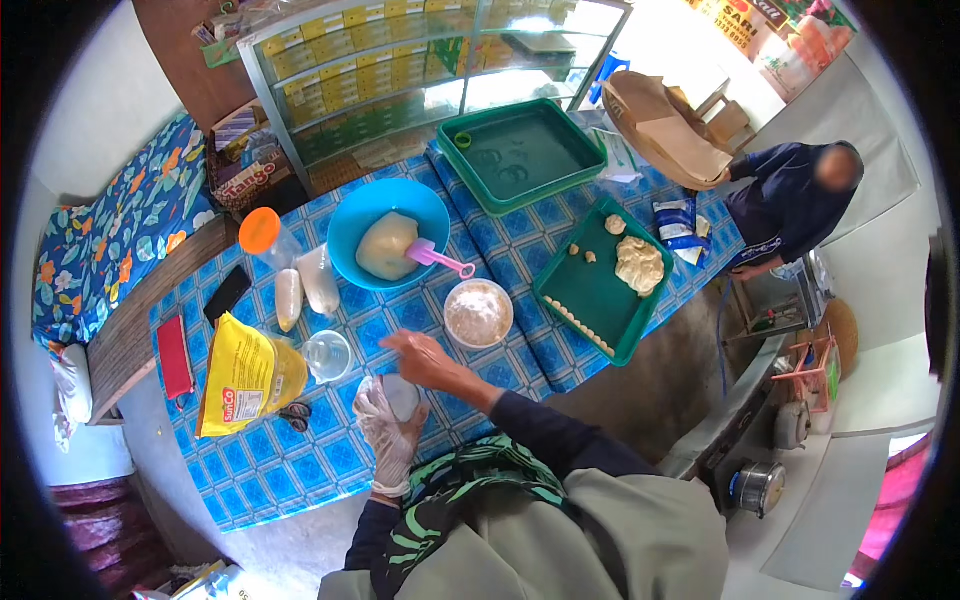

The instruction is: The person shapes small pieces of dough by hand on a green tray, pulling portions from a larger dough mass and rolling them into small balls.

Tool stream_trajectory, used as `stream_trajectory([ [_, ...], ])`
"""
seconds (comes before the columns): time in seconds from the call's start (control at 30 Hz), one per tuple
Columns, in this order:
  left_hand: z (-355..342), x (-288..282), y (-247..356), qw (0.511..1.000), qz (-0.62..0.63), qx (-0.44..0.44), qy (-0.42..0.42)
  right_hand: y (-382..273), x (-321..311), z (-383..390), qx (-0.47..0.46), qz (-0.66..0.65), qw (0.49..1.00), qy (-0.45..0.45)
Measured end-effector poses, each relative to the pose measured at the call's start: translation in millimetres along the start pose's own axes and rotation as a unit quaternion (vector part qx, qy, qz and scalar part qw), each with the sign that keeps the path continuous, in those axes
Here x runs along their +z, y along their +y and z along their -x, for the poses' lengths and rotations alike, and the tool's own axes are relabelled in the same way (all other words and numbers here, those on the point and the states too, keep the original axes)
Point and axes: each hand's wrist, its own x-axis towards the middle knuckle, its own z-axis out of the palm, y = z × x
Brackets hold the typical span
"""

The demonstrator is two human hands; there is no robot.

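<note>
My left hand (385, 430), in a thin clear glove, is closed around a small round whitish container (402, 397) near the table's front edge. Just above it reaches my right hand (428, 362), fingers stretched leftward and nothing seen in them. A white bowl of pale powder (478, 314) stands to its right, and a clear plastic cup (327, 356) to its left. Behind is a blue basin (345, 215) with pale dough (388, 246) and a pink spatula (440, 258). The green tray (570, 262) at right bears a larger dough mass (639, 266), small pieces and a row of little balls.
On the left lie a yellow pouch (245, 378), a red case (175, 357), a phone (228, 295), two filled clear bags (318, 280) and an orange-lidded jar (262, 232). Another green tray (520, 150) sits before a glass cabinet (390, 80). A person (795, 205) sits at right, touching a brown paper sheet (670, 130).
</note>
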Motion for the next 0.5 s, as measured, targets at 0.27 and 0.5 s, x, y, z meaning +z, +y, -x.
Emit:
stream_trajectory([
  [0.27, -5.3, -3.3, 2.2, 0.999, 0.005, 0.021, -0.025, -36.3, 17.0, 78.6, 0.023, -0.122, 0.990, 0.062],
  [0.5, -12.4, -14.1, -19.2, 0.994, -0.035, 0.067, -0.078, -22.5, 23.2, 61.2, -0.055, -0.105, 0.990, 0.072],
])
